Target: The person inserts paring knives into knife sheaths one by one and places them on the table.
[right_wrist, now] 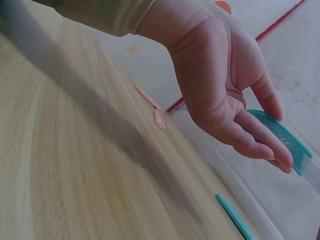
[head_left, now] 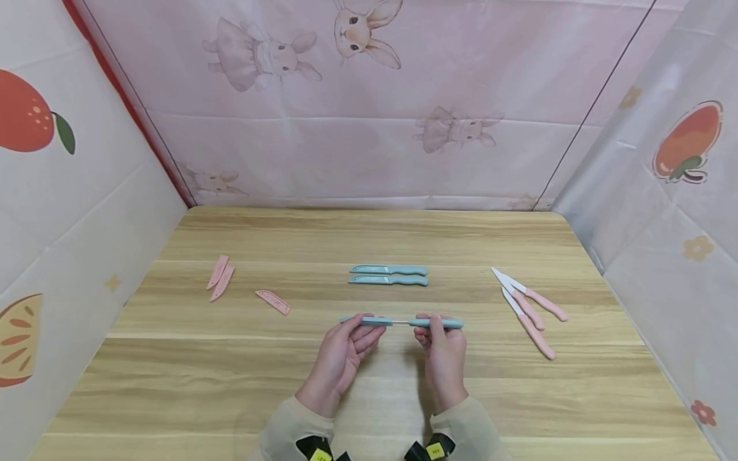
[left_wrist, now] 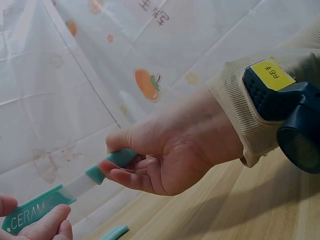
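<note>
Head view: left hand (head_left: 346, 349) pinching the teal sheath (head_left: 365, 319), right hand (head_left: 442, 349) pinching the teal knife handle (head_left: 444, 323), both held just above the surface (head_left: 369, 397), near its middle. Short strip of white blade (head_left: 399, 322) showing between sheath and handle, so the two parts sitting in line, partly joined. Lying beyond: two sheathed teal knives (head_left: 389, 275) side by side. Lying to the right: three bare pink knives (head_left: 527, 307), tips overlapping. Lying to the left: three pink sheaths (head_left: 242, 286), well apart from the hands. Open room in front of and around the hands; fabric walls closing in at the far and side edges.

Left wrist view: right-hand fingers curling round the handle (left_wrist: 117, 160), thumb on top, steadying it along the blade's line. Left fingertips (left_wrist: 47, 220) holding the lettered sheath (left_wrist: 35, 212) at the frame's lower corner.

Right wrist view: left-hand fingers (right_wrist: 260, 142) bending over the sheath (right_wrist: 282, 137), grip light, palm facing the surface. Another teal piece (right_wrist: 235, 217) lying below, near the wall.
</note>
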### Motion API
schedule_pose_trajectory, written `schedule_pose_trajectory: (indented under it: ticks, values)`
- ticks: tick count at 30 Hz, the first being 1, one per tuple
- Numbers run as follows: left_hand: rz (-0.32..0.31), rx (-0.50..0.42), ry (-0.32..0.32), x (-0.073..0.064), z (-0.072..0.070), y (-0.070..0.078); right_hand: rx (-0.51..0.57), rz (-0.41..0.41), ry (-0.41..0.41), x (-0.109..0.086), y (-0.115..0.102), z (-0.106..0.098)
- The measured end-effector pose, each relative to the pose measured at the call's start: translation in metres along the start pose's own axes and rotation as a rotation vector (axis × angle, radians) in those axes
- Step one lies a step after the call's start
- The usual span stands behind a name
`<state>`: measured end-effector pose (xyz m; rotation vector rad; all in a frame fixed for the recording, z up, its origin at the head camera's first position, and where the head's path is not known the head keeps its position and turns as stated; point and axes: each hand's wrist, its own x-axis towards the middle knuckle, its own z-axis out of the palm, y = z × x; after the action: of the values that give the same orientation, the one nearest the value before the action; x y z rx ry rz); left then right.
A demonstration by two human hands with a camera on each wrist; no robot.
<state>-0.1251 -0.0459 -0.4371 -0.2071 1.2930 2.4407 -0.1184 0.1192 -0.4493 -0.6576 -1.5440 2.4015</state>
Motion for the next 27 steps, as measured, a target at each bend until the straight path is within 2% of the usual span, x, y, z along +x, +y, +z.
schedule_pose_trajectory:
  ticks: [12,21,27]
  values:
    - [0.015,0.022,0.002,0.0002,0.0,-0.0022,0.004,-0.003,-0.007,-0.0012,0.001,0.0011]
    - [0.019,0.01,-0.008,0.0002,0.0,-0.0034,-0.042,0.037,0.008,-0.0009,0.0022,0.0011]
    - [0.025,0.01,-0.011,0.0005,0.0,-0.0046,-0.043,0.019,0.007,-0.0012,0.0039,0.0017]
